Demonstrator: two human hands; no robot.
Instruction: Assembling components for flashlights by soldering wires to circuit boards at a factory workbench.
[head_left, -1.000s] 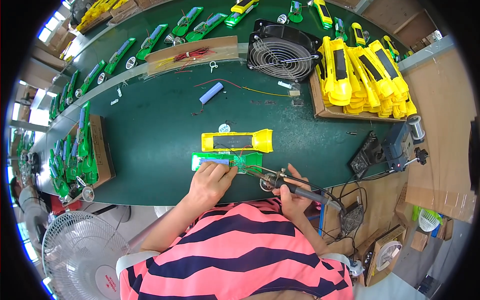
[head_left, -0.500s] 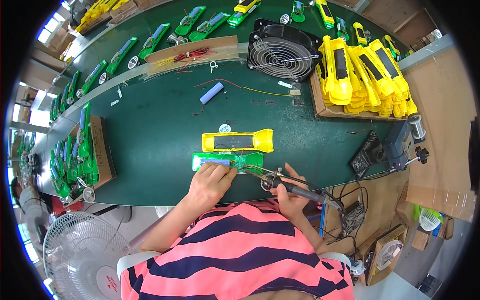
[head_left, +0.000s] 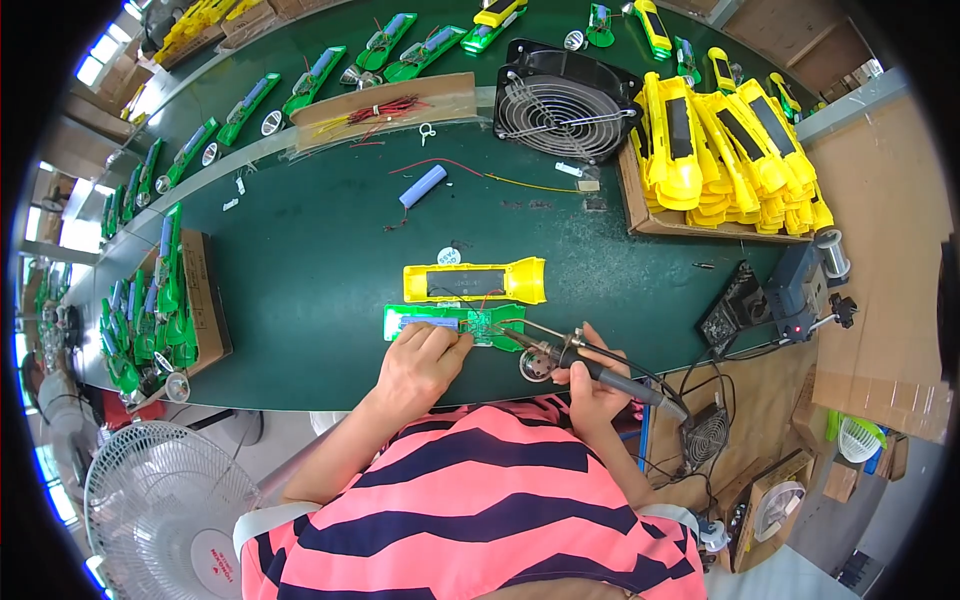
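A green casing half [head_left: 512, 322] lies before me, holding a blue cylindrical battery [head_left: 428, 323] and a small green circuit board [head_left: 484, 326] with wires. My left hand [head_left: 418, 370] is closed at the casing's near edge, fingers bent over the battery and board; what they pinch is hidden. My right hand [head_left: 600, 385] grips a soldering iron [head_left: 600, 372], its tip pointing left to the board. Beside the iron sits a round reflector [head_left: 537, 365]. Just beyond the green casing, a yellow casing half [head_left: 525, 280] with a dark panel is joined by thin wires.
A loose battery [head_left: 423, 186] lies farther off. At right are a box of yellow casings [head_left: 735, 150], a black fan [head_left: 568, 105] and a soldering station [head_left: 800, 290]. Green assemblies [head_left: 150, 310] fill a box at left; more line the far belt [head_left: 240, 110].
My right hand and the soldering iron have shifted slightly right, uncovering more of the reflector. Pieces on the far belt have moved a little rightward. My left hand stays put.
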